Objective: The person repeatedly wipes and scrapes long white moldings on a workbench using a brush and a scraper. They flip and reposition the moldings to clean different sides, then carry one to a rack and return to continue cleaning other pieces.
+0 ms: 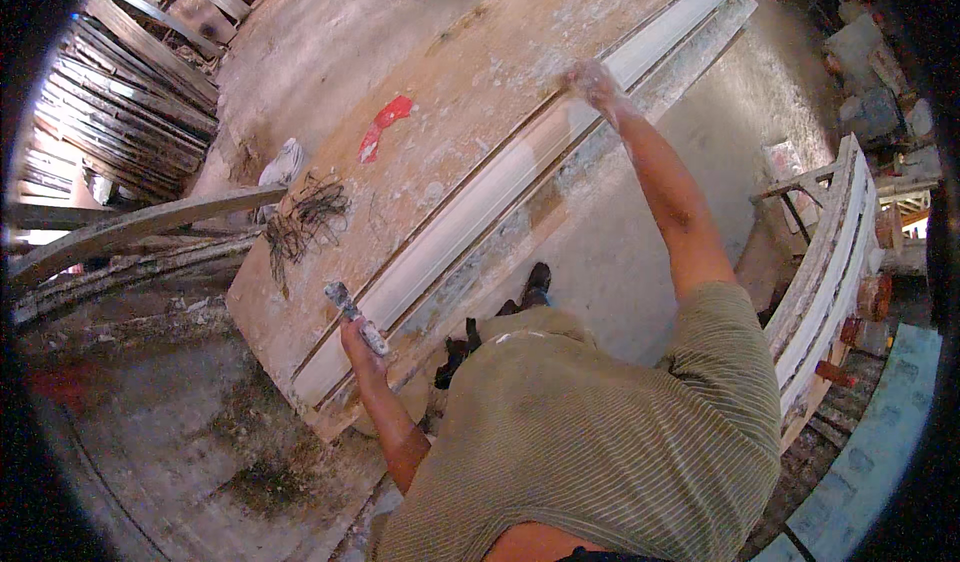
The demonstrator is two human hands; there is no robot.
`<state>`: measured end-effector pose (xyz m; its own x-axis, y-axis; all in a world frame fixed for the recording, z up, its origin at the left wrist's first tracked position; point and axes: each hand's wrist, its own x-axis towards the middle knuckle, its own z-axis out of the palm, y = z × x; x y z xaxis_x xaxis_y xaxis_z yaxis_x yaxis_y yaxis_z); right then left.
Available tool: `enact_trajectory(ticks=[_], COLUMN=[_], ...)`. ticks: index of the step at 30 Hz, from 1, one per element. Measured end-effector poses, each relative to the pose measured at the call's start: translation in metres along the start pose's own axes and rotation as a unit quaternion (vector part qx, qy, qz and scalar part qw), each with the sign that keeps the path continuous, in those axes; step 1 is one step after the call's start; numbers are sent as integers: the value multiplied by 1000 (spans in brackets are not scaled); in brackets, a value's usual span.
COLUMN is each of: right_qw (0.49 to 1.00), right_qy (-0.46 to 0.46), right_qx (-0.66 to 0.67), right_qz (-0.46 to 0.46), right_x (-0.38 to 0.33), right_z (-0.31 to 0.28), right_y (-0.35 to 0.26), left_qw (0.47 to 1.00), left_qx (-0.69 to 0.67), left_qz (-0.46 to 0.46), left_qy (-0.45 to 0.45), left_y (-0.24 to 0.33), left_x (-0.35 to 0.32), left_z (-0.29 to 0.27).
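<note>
A long white plaster moulding (480, 212) lies in a curved strip along a big wooden board (450, 72) on the floor. My left hand (358, 340) is closed around a plaster-caked scraper (352, 312) near the moulding's near end. My right hand (592, 82), white with plaster, reaches far out and presses on the moulding about midway along; whether it holds anything I cannot tell. My olive ribbed shirt (600, 442) fills the lower middle, and a dark shoe (537, 284) shows beside the board.
A tangle of dark fibre (305, 217) and a red scrap (385, 122) lie on the board. Stacked timber strips (120, 112) stand at left. Finished curved mouldings (835, 262) rest on a rack at right, with rubble (870, 52) behind.
</note>
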<state>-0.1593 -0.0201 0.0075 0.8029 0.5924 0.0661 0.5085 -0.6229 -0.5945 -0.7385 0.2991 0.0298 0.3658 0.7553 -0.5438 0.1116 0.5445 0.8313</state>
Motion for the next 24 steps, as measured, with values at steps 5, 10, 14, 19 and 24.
enact_trajectory(ticks=[5, 10, 14, 19, 24], right_qw=[985, 988, 980, 993, 992], right_qy=[-2, -29, 162, 117, 21], right_qx=[164, 125, -105, -11, 125], right_qz=[-57, -85, 56, 25, -13], right_x=[-27, -60, 22, 17, -28], right_z=[13, 63, -32, -63, -10], right_y=[-112, -105, 22, -36, -50], left_qw=[1000, 998, 997, 991, 988], left_qx=[-16, -30, -2, 38, -4], left_qz=[-15, -16, -11, 13, -56], left_qy=[-2, -60, -75, -126, -141], left_y=[-25, -18, 7, 3, -40], left_x=[-11, 16, 41, 57, 54], left_z=[10, 42, 93, 129, 196])
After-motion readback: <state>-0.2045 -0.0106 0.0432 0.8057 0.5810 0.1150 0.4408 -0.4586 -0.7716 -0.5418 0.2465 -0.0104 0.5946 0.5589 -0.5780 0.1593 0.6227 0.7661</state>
